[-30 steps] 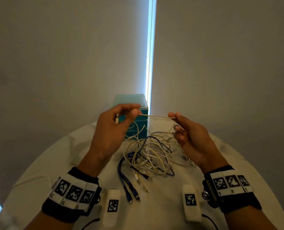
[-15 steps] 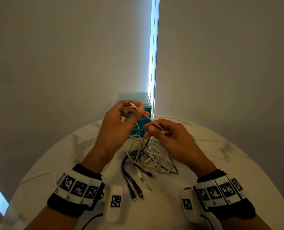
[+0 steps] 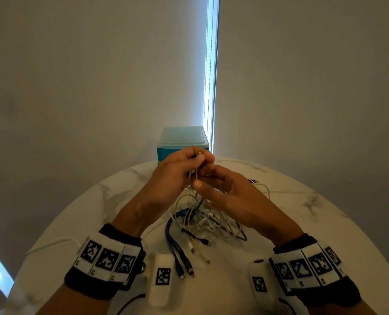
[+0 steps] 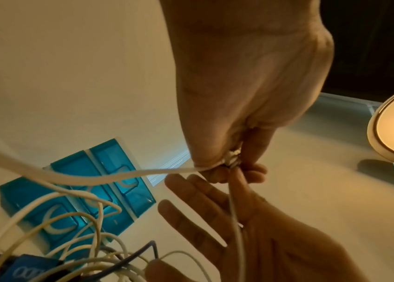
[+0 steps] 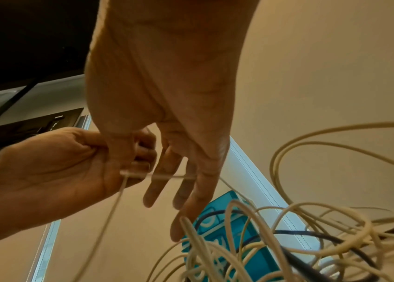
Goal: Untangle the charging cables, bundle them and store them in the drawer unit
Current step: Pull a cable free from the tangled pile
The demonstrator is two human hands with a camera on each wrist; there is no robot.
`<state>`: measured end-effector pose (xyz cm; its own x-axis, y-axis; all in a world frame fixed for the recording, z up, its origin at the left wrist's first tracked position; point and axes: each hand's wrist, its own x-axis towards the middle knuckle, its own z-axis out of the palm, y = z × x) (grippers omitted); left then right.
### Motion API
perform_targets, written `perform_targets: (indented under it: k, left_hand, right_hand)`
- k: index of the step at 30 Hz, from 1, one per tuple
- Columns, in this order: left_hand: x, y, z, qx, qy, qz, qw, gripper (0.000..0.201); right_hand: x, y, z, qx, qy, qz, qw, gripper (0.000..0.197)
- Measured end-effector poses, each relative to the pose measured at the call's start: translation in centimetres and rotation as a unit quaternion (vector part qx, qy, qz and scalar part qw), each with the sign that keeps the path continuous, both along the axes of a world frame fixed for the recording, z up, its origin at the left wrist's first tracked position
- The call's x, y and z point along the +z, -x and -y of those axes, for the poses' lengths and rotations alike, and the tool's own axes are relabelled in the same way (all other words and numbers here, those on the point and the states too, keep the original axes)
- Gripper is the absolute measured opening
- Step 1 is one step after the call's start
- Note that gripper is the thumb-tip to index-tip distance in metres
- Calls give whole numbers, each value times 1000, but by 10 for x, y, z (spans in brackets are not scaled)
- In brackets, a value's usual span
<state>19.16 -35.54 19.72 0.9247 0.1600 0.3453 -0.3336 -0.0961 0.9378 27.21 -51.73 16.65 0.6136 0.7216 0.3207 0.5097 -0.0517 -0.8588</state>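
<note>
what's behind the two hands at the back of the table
A teal drawer unit stands behind the hands; its top shows, its drawer fronts are mostly covered in the head view. Behind it, a pale wall.

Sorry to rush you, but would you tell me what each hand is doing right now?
Left hand: fingers curled, pinching the white cable.
Right hand: open, fingers straight, the same cable running across them.

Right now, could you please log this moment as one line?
left hand: pinches white cable | right hand: open beside it | tangle: on table
</note>
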Motion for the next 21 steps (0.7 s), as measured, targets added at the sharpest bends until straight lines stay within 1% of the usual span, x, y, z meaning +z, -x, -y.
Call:
perform_targets:
  k: [3,6,8,11,14,16,18,19,20,21]
  left_hand:
    - [2,2,4,-8,-8,8,1000,29]
    - [4,5,7,-39,-22,21,999,38]
    - [6,7,11,-57,-76,28,995,40]
    - [16,3,16,-77,-170,24,982,35]
    - [34,-13,16,-112,-275,-4,955,31]
    - [49,-19,18,-131,-320,-19,938,33]
    - [62,-22,18,-118,-339,-5,933,32]
    - [66,-23,15,-88,-346,15,934,32]
    - [69,-24,12,-50,-346,38,936,37]
    - [69,-26,7,-12,-331,50,942,47]
  right_hand:
    - [0,-1,1,23,28,7,999,38]
    - [-2,-2,0,37,43,16,998,36]
    - [-5,-3,-2,25,33,17,999,28]
    - [-9,-5,-3,-6,-8,1,1000,20]
    - [-4,-2,-1,-19,-40,-14,999,20]
    - [2,-2,-1,-19,-82,-36,996,23]
    - [11,-2,-4,-18,-123,-49,991,24]
    - [17,-3,-6,-22,-135,-53,989,22]
    - [25,-3,-7,-29,-141,-54,988,20]
    - [33,-4,-6,-36,-147,-54,987,18]
